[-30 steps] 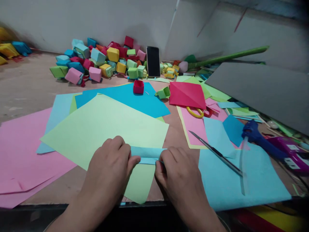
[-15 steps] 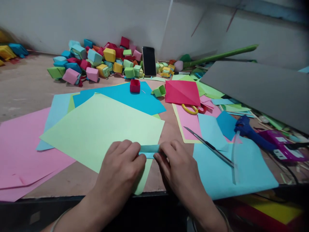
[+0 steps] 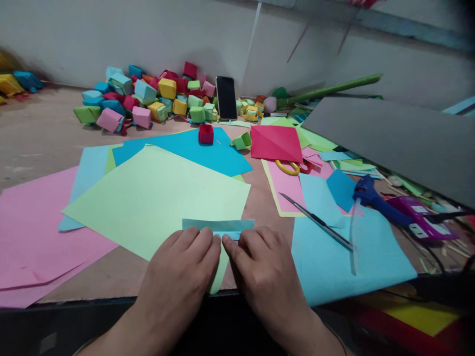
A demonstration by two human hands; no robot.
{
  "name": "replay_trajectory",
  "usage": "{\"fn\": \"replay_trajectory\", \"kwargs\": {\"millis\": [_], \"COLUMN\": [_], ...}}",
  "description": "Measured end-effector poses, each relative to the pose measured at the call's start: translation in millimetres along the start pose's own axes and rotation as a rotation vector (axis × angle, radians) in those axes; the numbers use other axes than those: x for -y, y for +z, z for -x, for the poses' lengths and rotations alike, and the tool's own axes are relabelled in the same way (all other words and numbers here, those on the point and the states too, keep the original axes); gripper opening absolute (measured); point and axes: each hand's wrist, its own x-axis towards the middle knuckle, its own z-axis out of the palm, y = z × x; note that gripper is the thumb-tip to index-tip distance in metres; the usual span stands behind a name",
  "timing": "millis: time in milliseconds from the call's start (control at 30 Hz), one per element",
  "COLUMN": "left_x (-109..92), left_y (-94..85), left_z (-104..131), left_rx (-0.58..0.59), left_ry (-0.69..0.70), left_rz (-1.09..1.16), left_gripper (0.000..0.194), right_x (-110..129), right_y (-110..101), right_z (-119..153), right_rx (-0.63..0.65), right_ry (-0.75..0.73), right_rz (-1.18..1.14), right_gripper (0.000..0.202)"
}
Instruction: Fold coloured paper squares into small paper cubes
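Note:
A narrow light-blue folded paper strip (image 3: 222, 225) lies across the near corner of a large pale-green sheet (image 3: 159, 193). My left hand (image 3: 180, 269) pinches its near edge, with curled fingers and thumb close to the strip's middle. Just beside it, my right hand (image 3: 265, 267) presses on the same edge, its fingers bent and thumb tip pointing at the left thumb. The strip's long upper flap stands visible above both hands; its lower edge is partly hidden under the fingers.
Right of my hands, a utility knife (image 3: 319, 222) and a blue glue gun (image 3: 382, 200) lie on light-blue paper (image 3: 326, 277). Yellow-handled scissors (image 3: 287, 168) poke out under a red envelope-like paper (image 3: 276, 142). Behind are a phone (image 3: 226, 98) and many paper boxes (image 3: 144, 91).
Both hands have slid inward along the strip until the thumbs nearly meet, exposing the strip's two ends. The view has shifted slightly.

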Motion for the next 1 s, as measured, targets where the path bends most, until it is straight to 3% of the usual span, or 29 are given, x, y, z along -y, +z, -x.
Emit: {"fn": "replay_trajectory", "kwargs": {"millis": [233, 467, 700, 867, 1000], "left_x": [3, 7, 8, 5, 2], "left_y": [-2.4, -0.2, 0.1, 1.1, 2.8], "left_z": [3, 5, 5, 8, 7], "left_rx": [0.053, 0.003, -0.040, -0.013, 0.030], "left_ry": [-0.002, 0.051, 0.067, 0.034, 0.036], "left_rz": [0.019, -0.023, -0.029, -0.049, -0.081], "left_gripper": [0.023, 0.035, 0.034, 0.036, 0.039], "right_x": [-16, -25, -30, -32, -28], "right_y": [-3, -9, -15, -9, -2], "right_z": [13, 20, 10, 4, -4], "right_rx": [0.015, 0.060, -0.078, -0.002, 0.097], "right_ry": [0.047, 0.047, 0.120, 0.276, 0.362], "right_rz": [0.001, 0.041, -0.159, -0.232, -0.151], "right_gripper": [0.028, 0.031, 0.022, 0.010, 0.015]}}
